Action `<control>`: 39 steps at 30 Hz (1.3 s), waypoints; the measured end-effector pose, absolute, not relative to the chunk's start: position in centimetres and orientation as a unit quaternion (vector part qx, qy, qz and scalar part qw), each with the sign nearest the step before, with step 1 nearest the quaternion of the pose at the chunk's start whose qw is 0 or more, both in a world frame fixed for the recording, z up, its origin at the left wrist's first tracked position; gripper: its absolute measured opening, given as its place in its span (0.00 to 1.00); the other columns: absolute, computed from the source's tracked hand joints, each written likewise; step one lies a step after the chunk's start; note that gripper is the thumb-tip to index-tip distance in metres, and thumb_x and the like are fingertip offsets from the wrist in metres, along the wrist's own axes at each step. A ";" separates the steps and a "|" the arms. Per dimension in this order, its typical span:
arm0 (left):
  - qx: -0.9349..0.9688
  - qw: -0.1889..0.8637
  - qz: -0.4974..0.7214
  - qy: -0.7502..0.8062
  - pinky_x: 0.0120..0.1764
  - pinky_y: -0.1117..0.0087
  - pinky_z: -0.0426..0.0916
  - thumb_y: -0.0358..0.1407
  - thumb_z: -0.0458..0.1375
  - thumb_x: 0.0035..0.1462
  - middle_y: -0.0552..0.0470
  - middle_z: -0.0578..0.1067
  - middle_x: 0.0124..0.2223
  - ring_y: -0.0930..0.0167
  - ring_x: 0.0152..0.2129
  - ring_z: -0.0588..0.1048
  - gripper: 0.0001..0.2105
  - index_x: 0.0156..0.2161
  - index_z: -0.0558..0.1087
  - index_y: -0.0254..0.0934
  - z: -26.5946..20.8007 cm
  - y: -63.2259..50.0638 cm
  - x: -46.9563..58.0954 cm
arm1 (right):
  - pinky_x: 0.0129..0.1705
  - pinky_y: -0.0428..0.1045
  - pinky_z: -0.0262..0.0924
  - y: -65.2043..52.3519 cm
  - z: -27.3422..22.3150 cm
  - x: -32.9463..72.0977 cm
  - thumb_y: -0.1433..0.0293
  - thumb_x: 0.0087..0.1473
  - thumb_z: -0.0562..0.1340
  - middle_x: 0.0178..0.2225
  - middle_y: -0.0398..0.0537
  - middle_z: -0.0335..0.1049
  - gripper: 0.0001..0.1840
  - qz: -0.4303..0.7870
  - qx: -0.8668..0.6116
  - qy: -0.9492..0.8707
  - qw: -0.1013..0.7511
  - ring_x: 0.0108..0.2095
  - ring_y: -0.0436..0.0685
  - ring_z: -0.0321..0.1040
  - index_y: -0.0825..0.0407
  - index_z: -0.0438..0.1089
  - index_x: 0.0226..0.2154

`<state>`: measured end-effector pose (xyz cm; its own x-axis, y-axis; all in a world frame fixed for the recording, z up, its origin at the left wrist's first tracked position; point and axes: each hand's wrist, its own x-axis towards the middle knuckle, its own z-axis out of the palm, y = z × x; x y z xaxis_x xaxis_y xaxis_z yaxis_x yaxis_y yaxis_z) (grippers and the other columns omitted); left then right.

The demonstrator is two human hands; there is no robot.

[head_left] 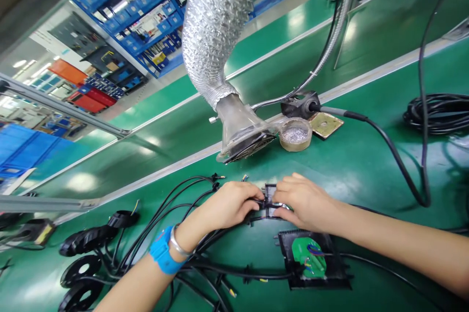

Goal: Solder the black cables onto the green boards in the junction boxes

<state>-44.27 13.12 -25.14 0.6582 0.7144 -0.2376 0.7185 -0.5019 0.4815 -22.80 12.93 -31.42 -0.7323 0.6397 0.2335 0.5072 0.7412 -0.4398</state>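
My left hand (240, 199), with a blue band and a metal bracelet at its wrist, is closed in a pinch on a black cable (258, 203) at the edge of a small black plastic housing (270, 190). From the other side my right hand (300, 199) closes over the housing, its fingers around a dark, shiny piece that I cannot make out. My palms and fingers hide much of the housing. Just below lies a second black housing (335, 273) holding a green circuit board (309, 258), with thin coloured wires and black cables attached.
Several black cables (157, 219) with round black parts (81, 271) spread over the green bench at left. A fume hood on a silver duct (216, 33) hangs ahead. Behind are a soldering iron holder (300, 104), a round tub (295, 136) and a square pad (326, 125). Coiled cable (436, 114) lies right.
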 end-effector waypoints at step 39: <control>0.881 0.077 0.235 0.403 0.31 0.74 0.67 0.31 0.51 0.60 0.53 0.70 0.26 0.73 0.25 0.69 0.09 0.30 0.71 0.35 -32.4 9.7 -42.8 | 0.39 0.51 0.54 12.6 -31.6 -21.2 0.66 0.57 0.61 0.33 0.50 0.68 0.08 0.096 -0.288 -0.935 0.181 0.36 0.56 0.59 0.55 0.72 0.34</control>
